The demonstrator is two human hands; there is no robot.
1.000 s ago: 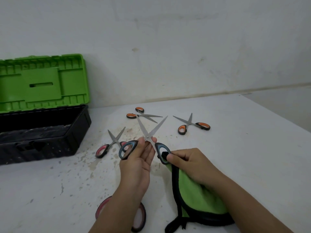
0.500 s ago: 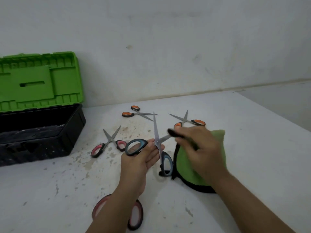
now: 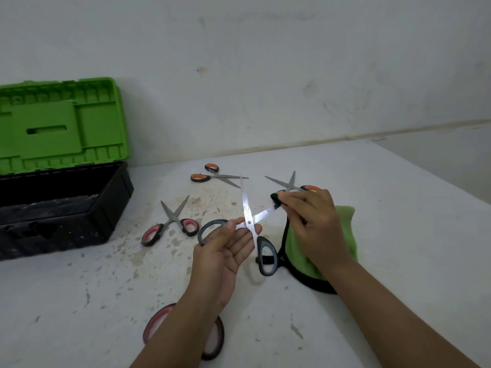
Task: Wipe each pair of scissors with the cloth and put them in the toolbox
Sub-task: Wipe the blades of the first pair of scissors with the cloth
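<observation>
My left hand (image 3: 223, 245) holds the blue-handled scissors (image 3: 248, 221) near the pivot, blades spread wide above the table. My right hand (image 3: 310, 221) grips the green cloth (image 3: 342, 235) with black trim and pinches it around the tip of the right blade. Two orange-handled scissors lie behind: one (image 3: 215, 176) at centre, one (image 3: 289, 183) partly hidden by my right hand. Pink-handled scissors (image 3: 172, 221) lie open to the left. Another pink-handled pair (image 3: 212, 341) sits under my left forearm, mostly hidden. The toolbox (image 3: 66, 208) stands open at far left.
The toolbox's green lid (image 3: 61, 126) leans up against the white wall. The white table (image 3: 398, 235) is stained and chipped around the scissors. Its right edge drops off at far right.
My right hand lifted the cloth from the table and brought it onto the right blade's tip. The scissors turned in my left hand, one handle now hanging down.
</observation>
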